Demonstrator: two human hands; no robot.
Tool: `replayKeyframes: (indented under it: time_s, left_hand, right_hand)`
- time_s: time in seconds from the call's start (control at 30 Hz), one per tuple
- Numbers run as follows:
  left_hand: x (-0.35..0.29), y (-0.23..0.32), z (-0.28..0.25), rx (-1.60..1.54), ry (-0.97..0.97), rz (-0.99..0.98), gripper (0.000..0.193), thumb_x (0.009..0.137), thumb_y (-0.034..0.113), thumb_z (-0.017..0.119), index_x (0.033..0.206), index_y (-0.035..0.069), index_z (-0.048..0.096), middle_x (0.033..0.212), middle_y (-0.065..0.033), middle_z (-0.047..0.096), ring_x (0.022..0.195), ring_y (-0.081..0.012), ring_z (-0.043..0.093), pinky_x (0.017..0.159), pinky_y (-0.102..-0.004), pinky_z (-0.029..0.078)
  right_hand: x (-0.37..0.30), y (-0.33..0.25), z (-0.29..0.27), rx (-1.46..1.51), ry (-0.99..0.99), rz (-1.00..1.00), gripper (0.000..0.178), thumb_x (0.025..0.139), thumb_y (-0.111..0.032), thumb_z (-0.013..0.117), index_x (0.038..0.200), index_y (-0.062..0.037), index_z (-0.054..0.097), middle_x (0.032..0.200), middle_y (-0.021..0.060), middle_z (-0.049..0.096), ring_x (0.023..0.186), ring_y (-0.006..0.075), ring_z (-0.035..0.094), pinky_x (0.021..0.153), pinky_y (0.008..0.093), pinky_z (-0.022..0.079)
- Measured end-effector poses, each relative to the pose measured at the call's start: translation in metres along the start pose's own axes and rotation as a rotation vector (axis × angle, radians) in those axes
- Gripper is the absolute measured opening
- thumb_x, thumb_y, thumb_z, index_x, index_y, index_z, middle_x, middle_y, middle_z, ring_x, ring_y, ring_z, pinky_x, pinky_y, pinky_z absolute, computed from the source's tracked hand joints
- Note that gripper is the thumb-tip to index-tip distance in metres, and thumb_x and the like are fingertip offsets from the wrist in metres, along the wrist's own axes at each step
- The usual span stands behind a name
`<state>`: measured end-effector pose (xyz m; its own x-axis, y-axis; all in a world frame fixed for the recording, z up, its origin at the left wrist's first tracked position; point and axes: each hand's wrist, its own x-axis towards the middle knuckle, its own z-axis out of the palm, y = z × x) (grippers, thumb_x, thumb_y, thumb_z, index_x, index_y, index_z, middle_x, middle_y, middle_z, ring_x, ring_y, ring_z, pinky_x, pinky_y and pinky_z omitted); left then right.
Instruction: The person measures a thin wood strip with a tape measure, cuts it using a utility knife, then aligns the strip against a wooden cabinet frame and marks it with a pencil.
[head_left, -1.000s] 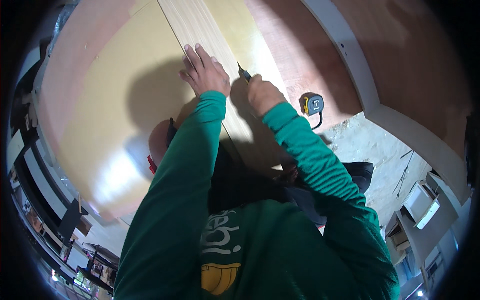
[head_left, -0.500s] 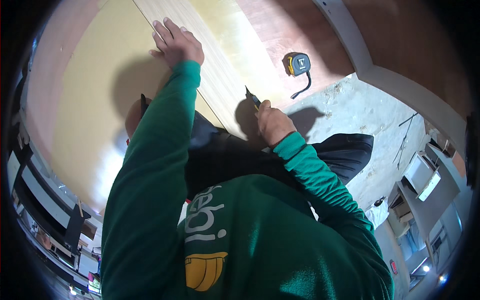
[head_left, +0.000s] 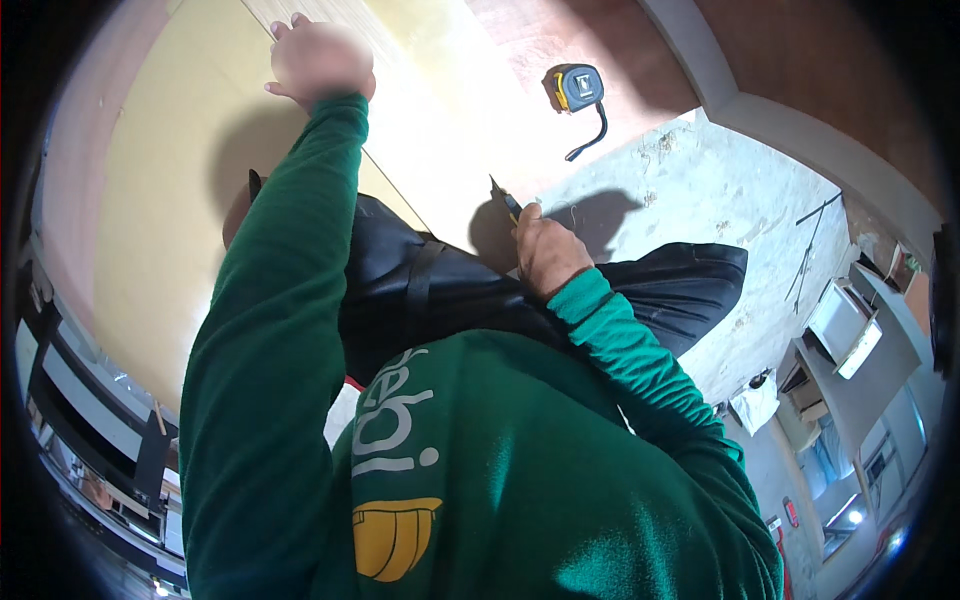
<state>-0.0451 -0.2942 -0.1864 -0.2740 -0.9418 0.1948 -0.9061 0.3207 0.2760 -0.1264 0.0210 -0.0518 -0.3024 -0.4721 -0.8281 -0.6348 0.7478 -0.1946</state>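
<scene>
My left hand (head_left: pixel 320 62) lies palm down with its fingers spread on a long pale wood-grain strip (head_left: pixel 400 135), near the strip's left edge. Part of that hand is blurred. In my right hand (head_left: pixel 550 250) is a utility knife (head_left: pixel 510 202) with a black and yellow handle, its dark pointed blade sticking up and away from me. The knife is close to the strip's near end, and I cannot tell whether the tip touches the surface. A black and yellow tape measure (head_left: pixel 578 88) rests to the right, its wrist strap trailing toward me.
Beneath the strip is a broad yellowish panel (head_left: pixel 165 190), with a reddish board (head_left: pixel 640 75) at the right. My black-clad legs (head_left: pixel 430 275) are close under both arms. A curved-looking pale frame (head_left: pixel 800 145) borders the right. Grey floor (head_left: pixel 690 190) and stacked panels (head_left: pixel 860 370) lie beyond.
The view has shifted, so the boards and tape measure appear higher and farther left. My left hand shifts with them, still flat on the strip. My right hand keeps hold of the knife.
</scene>
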Motion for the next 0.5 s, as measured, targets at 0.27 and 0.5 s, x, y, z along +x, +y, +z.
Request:
replayKeyframes:
  time_s: [0.27, 0.5]
  left_hand:
    - [0.000, 0.002, -0.003, 0.009, -0.016, -0.013, 0.063, 0.100, 0.032, 0.041, 0.155, 0.005, 0.032, 0.164, -0.0215, 0.024, 0.149, -0.0426, 0.028, 0.112, -0.0777, 0.015]
    - [0.000, 0.002, -0.002, 0.085, -0.027, -0.008, 0.063, 0.101, 0.031, 0.043, 0.157, 0.005, 0.028, 0.166, -0.0202, 0.020, 0.149, -0.0426, 0.027, 0.112, -0.0779, 0.017]
  right_hand:
    - [-0.011, 0.010, 0.007, -0.031, 0.013, -0.022, 0.020, 0.100, -0.015, 0.045, 0.108, 0.0036, 0.049, 0.096, 0.0306, 0.071, 0.091, 0.0468, 0.071, 0.081, 0.0539, 0.059]
    - [-0.016, 0.009, -0.008, -0.049, -0.080, -0.023, 0.026, 0.098, -0.017, 0.051, 0.110, 0.0066, 0.049, 0.097, 0.0305, 0.071, 0.093, 0.0439, 0.072, 0.081, 0.0522, 0.059]
